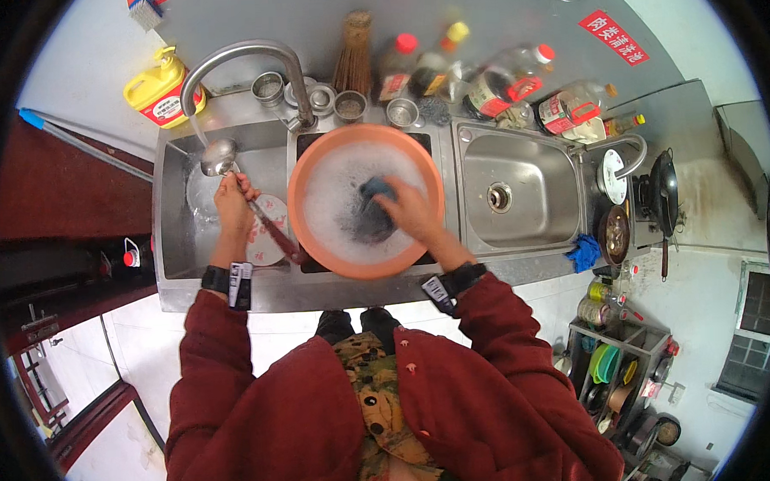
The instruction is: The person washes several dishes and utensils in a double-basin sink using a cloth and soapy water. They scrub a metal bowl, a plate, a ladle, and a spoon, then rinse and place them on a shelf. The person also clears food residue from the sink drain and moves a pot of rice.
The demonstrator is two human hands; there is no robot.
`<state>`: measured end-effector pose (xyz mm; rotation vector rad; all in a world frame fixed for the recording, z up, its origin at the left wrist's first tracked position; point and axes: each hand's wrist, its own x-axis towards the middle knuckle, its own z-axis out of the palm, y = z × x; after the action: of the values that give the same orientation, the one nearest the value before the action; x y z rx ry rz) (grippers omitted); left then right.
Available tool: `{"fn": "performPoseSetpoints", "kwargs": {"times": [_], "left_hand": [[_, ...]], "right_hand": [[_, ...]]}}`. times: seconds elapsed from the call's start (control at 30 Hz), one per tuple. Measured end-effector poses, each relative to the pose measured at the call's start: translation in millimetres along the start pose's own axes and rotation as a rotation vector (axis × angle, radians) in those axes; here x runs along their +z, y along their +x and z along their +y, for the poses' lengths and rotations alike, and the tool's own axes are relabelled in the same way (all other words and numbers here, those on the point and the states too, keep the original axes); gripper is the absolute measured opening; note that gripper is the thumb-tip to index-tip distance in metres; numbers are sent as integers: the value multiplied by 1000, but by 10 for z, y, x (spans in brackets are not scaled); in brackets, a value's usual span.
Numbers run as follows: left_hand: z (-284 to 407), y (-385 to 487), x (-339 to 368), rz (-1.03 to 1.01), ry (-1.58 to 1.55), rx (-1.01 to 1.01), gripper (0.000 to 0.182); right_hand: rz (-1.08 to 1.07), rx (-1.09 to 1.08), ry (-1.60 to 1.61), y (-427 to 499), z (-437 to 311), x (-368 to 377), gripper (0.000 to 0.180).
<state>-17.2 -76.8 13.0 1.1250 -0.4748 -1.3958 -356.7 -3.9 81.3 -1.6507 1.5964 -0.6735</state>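
Observation:
My left hand (233, 200) grips a metal ladle (219, 158) by its neck. Its bowl sits under the stream from the curved faucet (251, 48), and its dark red handle slants down towards the basin. Below it in the left sink (176, 248) lies a white plate (269, 241) with red decoration, beside another pale dish whose shape is unclear under the water. My right hand (410, 209) holds a dark cloth (375, 188) over the foamy water of an orange plastic basin (304, 243). Whatever lies under the foam is hidden.
Metal cups (350, 106), a straw whisk brush (353, 54) and sauce bottles (503, 80) line the back ledge. A yellow detergent jug (157, 92) stands at back left. To the right are a second steel sink (523, 197), a blue cloth (584, 252) and a wok (664, 192).

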Motion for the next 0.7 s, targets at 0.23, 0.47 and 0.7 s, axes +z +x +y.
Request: {"fn": "performPoseSetpoints", "kwargs": {"times": [0.23, 0.47, 0.7], "left_hand": [[-209, 331, -840, -81, 811, -206, 22], [-584, 371, -879, -69, 1569, 537, 25], [-1316, -570, 660, -814, 1662, 341, 26]], "right_hand": [[115, -101, 273, 45, -561, -880, 24], [276, -165, 296, -14, -816, -992, 23], [430, -196, 254, -44, -639, -1015, 22]]}}
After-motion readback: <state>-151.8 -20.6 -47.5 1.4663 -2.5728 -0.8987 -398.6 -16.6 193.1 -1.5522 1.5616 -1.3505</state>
